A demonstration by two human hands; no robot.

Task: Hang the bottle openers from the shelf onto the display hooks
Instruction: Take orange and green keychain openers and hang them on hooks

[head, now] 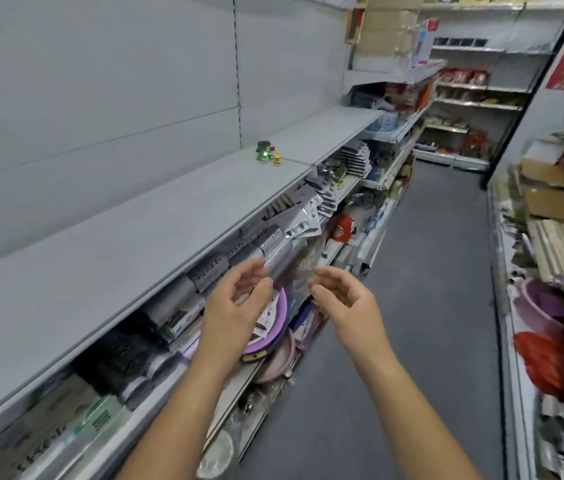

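A long grey shelf (pixel 135 244) runs from seven o'clock toward one o'clock along a shop aisle. Under its front edge, silver packets (pixel 294 216) hang in crowded rows, probably on the display hooks, though no hook can be made out, and they leave little free room. At centre the left hand (pixel 235 303) and right hand (pixel 346 299) hover empty, fingers apart and loosely curled, seemingly poised to reach. The bottle openers (pixel 267 154), a small green-and-orange cluster, sit on the shelf near twelve o'clock, well apart from both hands.
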